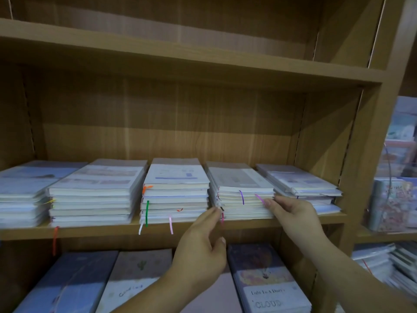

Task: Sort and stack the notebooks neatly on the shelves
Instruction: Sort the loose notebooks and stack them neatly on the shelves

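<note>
Several stacks of wrapped notebooks lie side by side on the middle shelf [180, 230]. The fourth stack [241, 190], with purple and pink ribbons hanging from it, has my hands on either side. My left hand [203, 242] has straight fingers touching the stack's lower left corner. My right hand [293, 213] has straight fingertips pressing on the stack's right front edge. Neither hand holds anything. To the left is a taller stack [174, 193] with orange and green ribbons. To the right sits a lower stack [302, 184].
The upper shelf [180, 57] is bare. Below, dark and pink notebooks [268, 281] lie flat on the lower shelf. The bookcase's right upright [365, 154] stands close to my right hand. More notebooks [392, 199] fill a neighbouring unit at the right.
</note>
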Demonstrator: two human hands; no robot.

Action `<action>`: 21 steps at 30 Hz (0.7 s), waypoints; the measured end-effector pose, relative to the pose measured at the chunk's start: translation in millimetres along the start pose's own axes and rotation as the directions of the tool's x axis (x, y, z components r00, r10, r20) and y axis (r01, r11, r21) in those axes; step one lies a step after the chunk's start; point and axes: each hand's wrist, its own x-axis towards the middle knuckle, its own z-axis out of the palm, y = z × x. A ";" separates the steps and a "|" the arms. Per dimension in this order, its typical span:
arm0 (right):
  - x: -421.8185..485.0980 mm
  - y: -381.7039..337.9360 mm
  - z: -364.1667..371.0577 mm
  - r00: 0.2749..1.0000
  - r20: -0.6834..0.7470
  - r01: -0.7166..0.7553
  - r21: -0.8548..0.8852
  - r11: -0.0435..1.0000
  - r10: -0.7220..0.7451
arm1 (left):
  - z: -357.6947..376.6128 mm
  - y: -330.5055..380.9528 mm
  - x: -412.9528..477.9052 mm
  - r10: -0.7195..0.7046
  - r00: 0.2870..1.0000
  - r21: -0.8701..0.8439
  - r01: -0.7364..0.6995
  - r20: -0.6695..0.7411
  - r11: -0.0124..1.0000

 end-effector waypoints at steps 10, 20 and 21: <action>2.0 11.9 3.7 1.000 -0.004 0.016 -0.029 0.999 -0.016 | 4.1 7.9 -1.7 0.054 0.997 0.131 -0.060 0.049 0.990; -0.4 -9.0 -41.9 0.982 0.136 0.166 -0.308 0.937 -0.129 | 1.3 39.3 2.0 0.185 0.982 0.152 -0.188 0.033 0.970; 0.7 -7.3 -52.2 0.982 0.113 0.183 -0.336 0.924 -0.154 | 9.6 47.5 5.6 0.195 0.979 0.141 -0.201 0.055 0.969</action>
